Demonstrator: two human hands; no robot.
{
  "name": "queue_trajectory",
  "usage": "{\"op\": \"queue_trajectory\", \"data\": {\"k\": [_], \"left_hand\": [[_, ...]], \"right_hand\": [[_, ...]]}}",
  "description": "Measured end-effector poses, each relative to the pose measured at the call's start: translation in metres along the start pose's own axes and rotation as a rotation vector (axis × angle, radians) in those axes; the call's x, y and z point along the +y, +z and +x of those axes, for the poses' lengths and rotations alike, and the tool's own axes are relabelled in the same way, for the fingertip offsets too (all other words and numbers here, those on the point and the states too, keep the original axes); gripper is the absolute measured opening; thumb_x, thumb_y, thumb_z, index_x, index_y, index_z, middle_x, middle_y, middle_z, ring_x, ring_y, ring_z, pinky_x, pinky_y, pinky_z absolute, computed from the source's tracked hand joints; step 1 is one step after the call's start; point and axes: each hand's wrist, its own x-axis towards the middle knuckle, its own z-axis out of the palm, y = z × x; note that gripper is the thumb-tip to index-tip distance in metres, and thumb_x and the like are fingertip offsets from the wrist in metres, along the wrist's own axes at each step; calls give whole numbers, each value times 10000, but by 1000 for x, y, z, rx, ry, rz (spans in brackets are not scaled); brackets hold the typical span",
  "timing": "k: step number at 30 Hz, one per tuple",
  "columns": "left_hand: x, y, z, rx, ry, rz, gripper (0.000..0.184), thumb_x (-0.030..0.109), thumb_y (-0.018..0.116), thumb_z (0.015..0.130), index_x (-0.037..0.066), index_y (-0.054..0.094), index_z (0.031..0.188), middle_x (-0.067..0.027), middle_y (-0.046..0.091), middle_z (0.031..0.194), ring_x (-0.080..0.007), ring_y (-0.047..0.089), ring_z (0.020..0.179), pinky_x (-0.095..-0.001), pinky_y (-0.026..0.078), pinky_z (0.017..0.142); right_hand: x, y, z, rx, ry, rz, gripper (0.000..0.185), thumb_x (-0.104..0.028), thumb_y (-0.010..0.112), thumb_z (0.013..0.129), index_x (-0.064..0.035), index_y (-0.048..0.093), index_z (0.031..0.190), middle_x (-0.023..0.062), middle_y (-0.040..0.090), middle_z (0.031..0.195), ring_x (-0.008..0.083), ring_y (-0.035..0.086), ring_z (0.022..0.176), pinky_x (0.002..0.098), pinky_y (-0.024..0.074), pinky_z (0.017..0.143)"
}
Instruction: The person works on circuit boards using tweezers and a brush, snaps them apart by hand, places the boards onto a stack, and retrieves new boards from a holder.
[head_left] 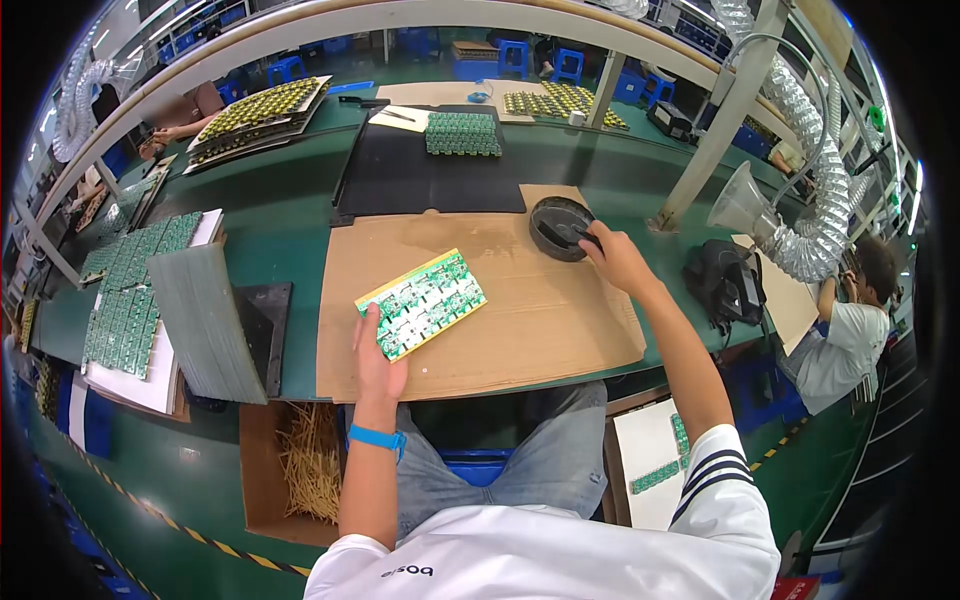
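Note:
My left hand (380, 365) holds a green circuit board panel (425, 303) with yellow edges by its lower left side, tilted above the brown cardboard sheet (480, 345). At the back right of the cardboard is a round black dish (560, 228). My right hand (612, 255) is at the dish's right edge, its fingers closed on something dark that I cannot make out. Beyond the cardboard lies a black mat (430, 185) bearing a block of small green boards (462, 134).
Left stand an upright grey stack (208, 325) and green board panels (122, 335) on white sheets. Right are a black bag (722, 285), a metal post (720, 120) and a silver duct (812, 235). A co-worker (850, 330) sits far right. A box of yellow strips (308, 465) stands below.

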Motion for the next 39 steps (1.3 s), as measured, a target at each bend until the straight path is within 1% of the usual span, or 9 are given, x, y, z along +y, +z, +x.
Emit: {"op": "queue_trajectory", "data": {"k": [4, 7, 12, 19, 24, 26, 29, 33, 39], "left_hand": [[0, 0, 0, -1, -3, -9, 363, 239, 449, 1087, -12, 493, 1345, -153, 596, 1354, -285, 595, 1246, -454, 491, 1056], [2, 1, 1, -1, -19, -14, 366, 237, 451, 1086, -13, 485, 1352, -154, 589, 1363, -286, 590, 1253, -458, 488, 1060], [-2, -8, 1, -23, -27, -20, 383, 247, 449, 1088, -14, 476, 1367, -154, 581, 1375, -292, 577, 1270, -464, 477, 1072], [5, 0, -1, -57, -81, -87, 425, 308, 408, 1098, 1, 486, 1381, -154, 575, 1384, -297, 568, 1277, -465, 466, 1081], [5, -10, 1, -92, -60, -187, 473, 371, 355, 1104, 22, 491, 1394, -146, 569, 1398, -305, 555, 1289, -470, 447, 1099], [0, -8, 5, -151, -85, -218, 492, 384, 336, 1106, 23, 486, 1404, -147, 564, 1408, -313, 546, 1300, -478, 437, 1108], [4, 4, 5, -151, -85, -257, 508, 395, 325, 1107, 23, 478, 1417, -146, 551, 1430, -327, 536, 1313, -491, 432, 1113], [8, 2, -1, -49, -94, -183, 523, 406, 321, 1107, 23, 468, 1432, -147, 539, 1444, -330, 535, 1313, -495, 434, 1112], [5, 1, -4, -36, -108, -142, 532, 414, 320, 1107, 19, 464, 1433, -147, 542, 1442, -316, 540, 1312, -486, 446, 1101]], "right_hand": [[-16, -12, 5, 73, 60, -36, 215, -153, 636, 980, 30, 537, 1035, 277, 657, 874, 479, 621, 824, 494, 481, 692], [-30, -24, 4, 244, 16, -82, 192, -145, 625, 983, 17, 546, 1049, 272, 657, 878, 474, 624, 820, 509, 476, 688], [-23, -2, 0, 218, -24, -164, 164, -136, 611, 987, 2, 556, 1056, 263, 656, 872, 470, 627, 815, 519, 472, 685], [-19, 10, -6, 229, 58, -236, 157, -167, 599, 985, -38, 558, 1066, 226, 678, 901, 451, 647, 838, 529, 505, 699], [-16, 9, -10, 320, 103, -185, 162, -168, 603, 983, -34, 560, 1064, 231, 676, 900, 450, 647, 831, 521, 512, 698], [-10, 16, -13, 300, 12, -188, 147, -134, 606, 986, -12, 566, 1057, 242, 664, 880, 450, 640, 820, 512, 497, 693], [-30, 6, -19, 496, 19, -88, 159, -141, 613, 984, -8, 568, 1058, 243, 663, 886, 452, 641, 823, 506, 505, 700], [-20, 10, -27, 348, 64, -158, 151, -133, 618, 983, -7, 577, 1055, 242, 663, 888, 452, 642, 825, 493, 510, 701], [-28, 14, -38, 464, 115, -92, 154, -134, 620, 982, -5, 582, 1056, 246, 662, 891, 456, 640, 828, 491, 503, 698]]}}
